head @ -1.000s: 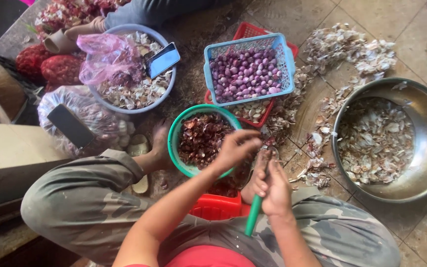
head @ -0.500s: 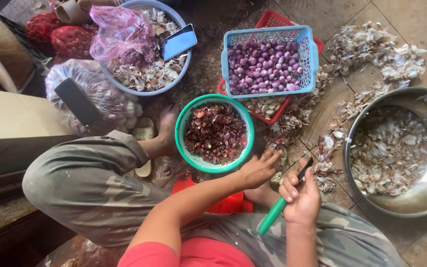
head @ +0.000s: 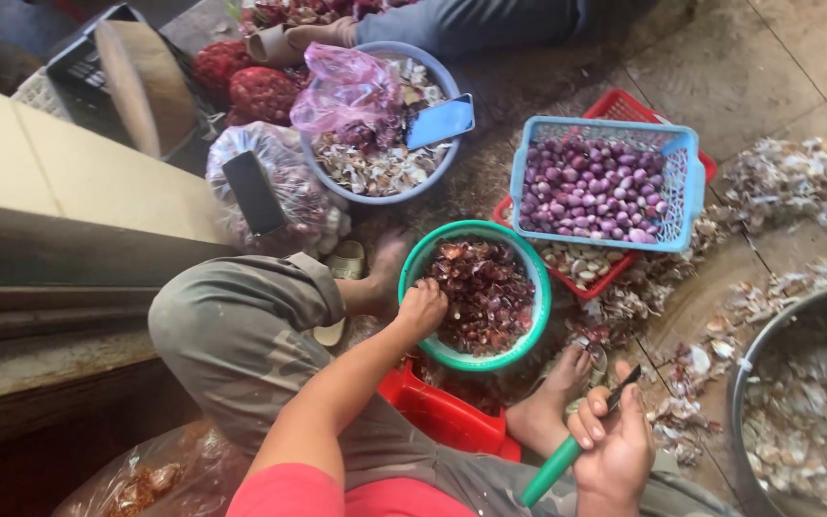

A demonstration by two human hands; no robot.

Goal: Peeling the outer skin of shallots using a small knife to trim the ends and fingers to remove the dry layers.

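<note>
On the floor, a metal basin (head: 801,412) of peels is lying at the right. The left hand (head: 421,308) is reaching into the green bowl (head: 479,293), fingers curled on shallots. The right hand (head: 614,452) is gripping a knife (head: 576,442); keeping its blade aside seems wise.

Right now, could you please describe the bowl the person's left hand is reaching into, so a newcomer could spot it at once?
Start at the pale blue basket of peeled purple shallots. Just below and to its left stands a round green bowl, with the left hand at its near rim. Unlike the blue-rimmed bowl of pale skins behind it, this one holds dark red, unpeeled pieces.
</note>
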